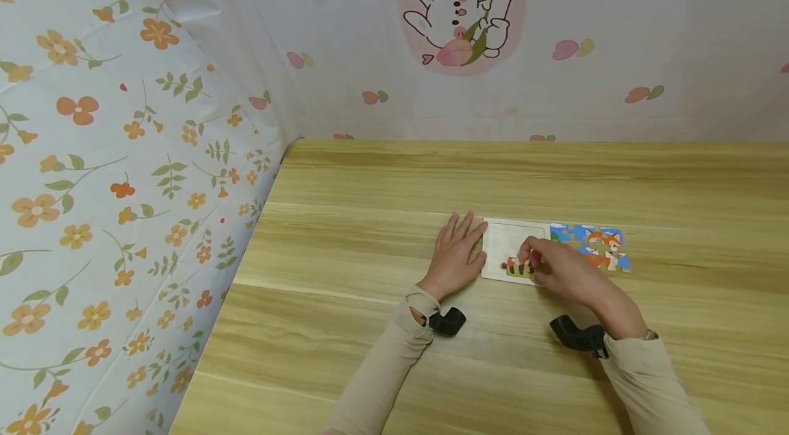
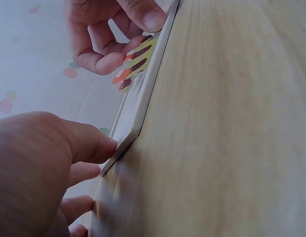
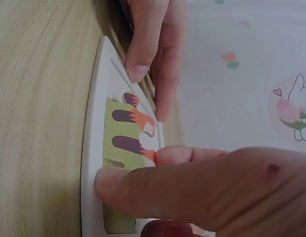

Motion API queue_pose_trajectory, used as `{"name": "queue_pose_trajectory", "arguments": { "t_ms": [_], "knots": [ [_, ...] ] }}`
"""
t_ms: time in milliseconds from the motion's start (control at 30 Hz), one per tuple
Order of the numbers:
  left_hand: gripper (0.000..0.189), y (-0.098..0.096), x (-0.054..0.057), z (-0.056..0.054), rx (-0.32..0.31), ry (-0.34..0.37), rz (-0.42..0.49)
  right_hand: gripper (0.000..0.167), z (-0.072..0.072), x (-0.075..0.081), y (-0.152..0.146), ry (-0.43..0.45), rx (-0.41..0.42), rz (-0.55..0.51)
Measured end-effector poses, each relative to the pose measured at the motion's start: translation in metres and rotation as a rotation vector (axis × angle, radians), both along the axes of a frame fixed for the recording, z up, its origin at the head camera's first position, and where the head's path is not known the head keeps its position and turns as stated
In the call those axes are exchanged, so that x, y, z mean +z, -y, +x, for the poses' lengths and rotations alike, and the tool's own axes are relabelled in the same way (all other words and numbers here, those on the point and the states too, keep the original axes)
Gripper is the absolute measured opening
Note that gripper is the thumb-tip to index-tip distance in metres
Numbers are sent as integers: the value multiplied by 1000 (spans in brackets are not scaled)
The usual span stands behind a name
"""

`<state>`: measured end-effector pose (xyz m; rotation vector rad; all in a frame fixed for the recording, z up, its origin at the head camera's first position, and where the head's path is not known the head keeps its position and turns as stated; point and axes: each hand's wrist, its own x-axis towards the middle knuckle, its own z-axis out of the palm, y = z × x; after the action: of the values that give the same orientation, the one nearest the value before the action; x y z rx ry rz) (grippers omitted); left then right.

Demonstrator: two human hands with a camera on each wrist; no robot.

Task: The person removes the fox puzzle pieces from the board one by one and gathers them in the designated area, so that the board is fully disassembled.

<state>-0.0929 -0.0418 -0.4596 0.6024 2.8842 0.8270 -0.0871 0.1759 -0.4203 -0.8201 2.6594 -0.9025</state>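
Observation:
A white puzzle tray (image 1: pixel 502 238) lies flat on the table. Along its near side are joined puzzle pieces (image 3: pixel 124 129) in green, with dark-tipped orange legs. My right hand (image 1: pixel 564 270) is over the tray's near right part, thumb and curled fingers pinching a puzzle piece (image 3: pixel 118 173) by the joined ones; the fingers partly cover it. Flat at the tray's left edge, my left hand (image 1: pixel 455 258) touches the rim with its thumb and a fingertip, fingers straight and spread. Right of the tray lie several loose puzzle pieces (image 1: pixel 607 246) showing a fox and blue sky.
The wooden table (image 1: pixel 345 250) extends around the tray. Behind it hangs a pale curtain (image 1: pixel 345 31) with a rabbit print, and a flowered cloth (image 1: pixel 123 216) covers the left side. A black wrist mount (image 1: pixel 448 320) sticks out beside each forearm.

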Motion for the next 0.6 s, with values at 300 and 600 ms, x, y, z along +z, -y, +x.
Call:
{"name": "queue_pose_trajectory", "arguments": {
  "t_ms": [300, 600],
  "knots": [
    [50, -1, 0, 0, -2, -1, 22, 31, 3, 1, 2, -47, -15, 36],
    [50, 0, -1, 0, -9, -8, 29, 30, 9, -3, 2, -102, -54, 19]
  ]
}}
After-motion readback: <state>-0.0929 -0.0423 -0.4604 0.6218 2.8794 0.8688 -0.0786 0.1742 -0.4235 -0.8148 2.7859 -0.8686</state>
